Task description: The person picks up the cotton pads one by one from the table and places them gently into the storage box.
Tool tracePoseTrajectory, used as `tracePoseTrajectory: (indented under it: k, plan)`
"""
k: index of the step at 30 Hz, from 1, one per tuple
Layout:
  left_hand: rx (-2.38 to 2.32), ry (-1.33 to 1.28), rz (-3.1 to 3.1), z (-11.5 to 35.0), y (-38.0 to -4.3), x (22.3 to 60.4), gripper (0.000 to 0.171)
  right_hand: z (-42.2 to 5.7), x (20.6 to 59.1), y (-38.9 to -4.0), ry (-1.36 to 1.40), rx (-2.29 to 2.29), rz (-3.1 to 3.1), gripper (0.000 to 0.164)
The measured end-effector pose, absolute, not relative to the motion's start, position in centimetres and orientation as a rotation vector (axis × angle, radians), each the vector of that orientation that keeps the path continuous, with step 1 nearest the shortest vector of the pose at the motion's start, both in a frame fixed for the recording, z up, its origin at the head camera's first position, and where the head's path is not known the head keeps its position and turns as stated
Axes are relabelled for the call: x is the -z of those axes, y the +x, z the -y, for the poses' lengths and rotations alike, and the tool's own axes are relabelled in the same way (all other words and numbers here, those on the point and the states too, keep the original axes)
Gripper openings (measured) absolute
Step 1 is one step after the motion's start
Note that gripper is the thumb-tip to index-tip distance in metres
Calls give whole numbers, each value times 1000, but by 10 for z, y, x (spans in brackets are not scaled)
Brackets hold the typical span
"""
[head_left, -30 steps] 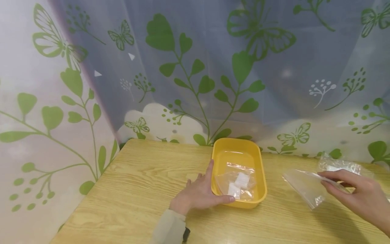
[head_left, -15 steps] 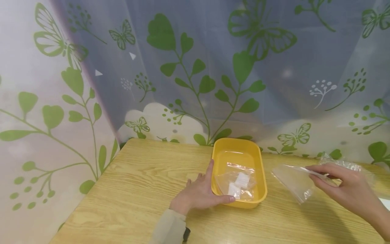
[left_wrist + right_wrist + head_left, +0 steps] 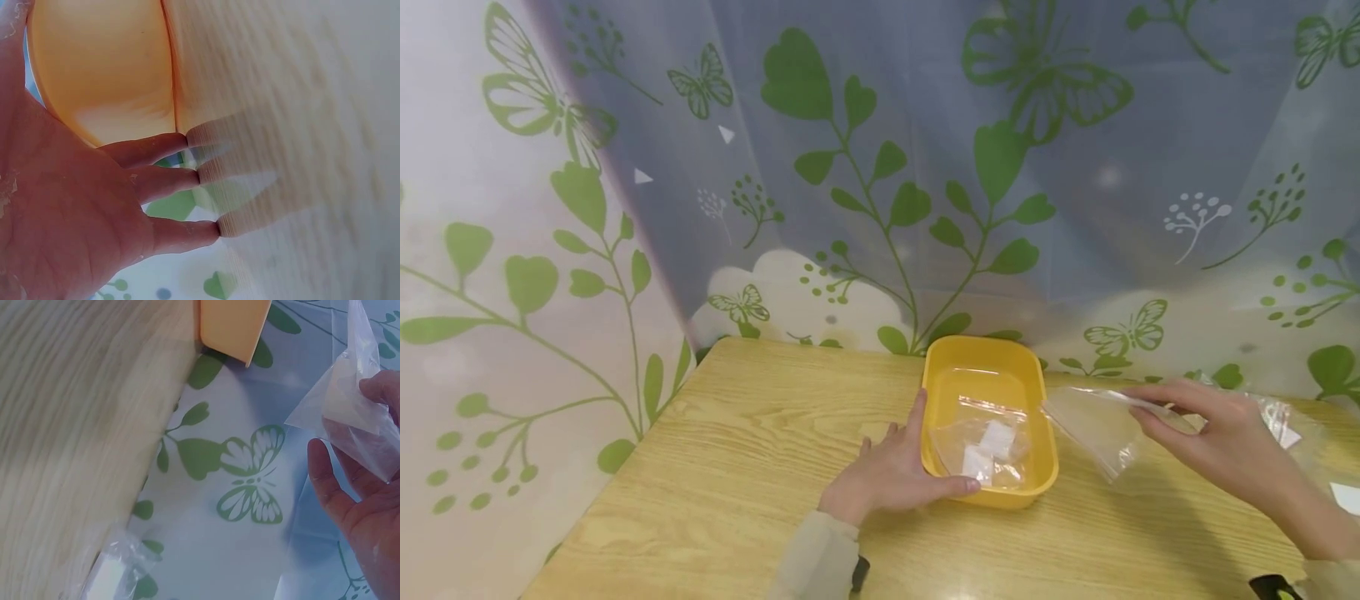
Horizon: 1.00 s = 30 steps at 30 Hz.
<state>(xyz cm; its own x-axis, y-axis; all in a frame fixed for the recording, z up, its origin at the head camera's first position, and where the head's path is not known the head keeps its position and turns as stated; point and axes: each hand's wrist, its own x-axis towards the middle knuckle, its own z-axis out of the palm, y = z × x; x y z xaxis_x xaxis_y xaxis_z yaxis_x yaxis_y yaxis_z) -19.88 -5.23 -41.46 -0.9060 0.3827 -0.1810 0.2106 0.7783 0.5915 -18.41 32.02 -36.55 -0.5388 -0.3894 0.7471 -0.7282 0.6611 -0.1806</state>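
My left hand (image 3: 887, 479) rests at the near left corner of a yellow plastic box (image 3: 1050, 417). Its thumb lies over the near rim; in the left wrist view the other fingers stretch straight, tips at the table beside the box (image 3: 106, 69). Inside the box, toward its near end, lies a clear zip bag (image 3: 951, 442) with white square pieces (image 3: 997, 440). My right hand (image 3: 1232, 442) pinches another clear plastic bag (image 3: 1093, 425) between thumb and fingers. That bag's left corner is right at the box's right rim. The right wrist view shows the bag (image 3: 350, 400) hanging from the fingers.
Behind my right hand a further clear bag (image 3: 1281, 417) with something white lies on the wooden table (image 3: 737, 467). A flat white piece (image 3: 1347, 497) is at the far right. A leaf-and-butterfly curtain (image 3: 887, 167) closes off the back.
My right hand has moved left with the clear bag, from well right of the box to its right rim. The left hand and the box have stayed in place.
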Motion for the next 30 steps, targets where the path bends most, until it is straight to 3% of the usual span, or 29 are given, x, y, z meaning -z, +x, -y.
tracePoseTrajectory:
  k: [5, 11, 21, 30]
  plan:
    - [-855, 449, -2676, 53, -198, 414, 131, -307, 365, -196, 935, -708, 2091, 14]
    - [-846, 446, -2676, 51, -199, 413, 131, -290, 362, -203, 990, -721, 2100, 16]
    - [-846, 448, -2679, 51, -199, 414, 132, -267, 359, -210, 1007, -672, 2152, 45]
    - [-861, 458, -2677, 51, -200, 415, 133, -252, 361, -218, 1076, -694, 2149, 39]
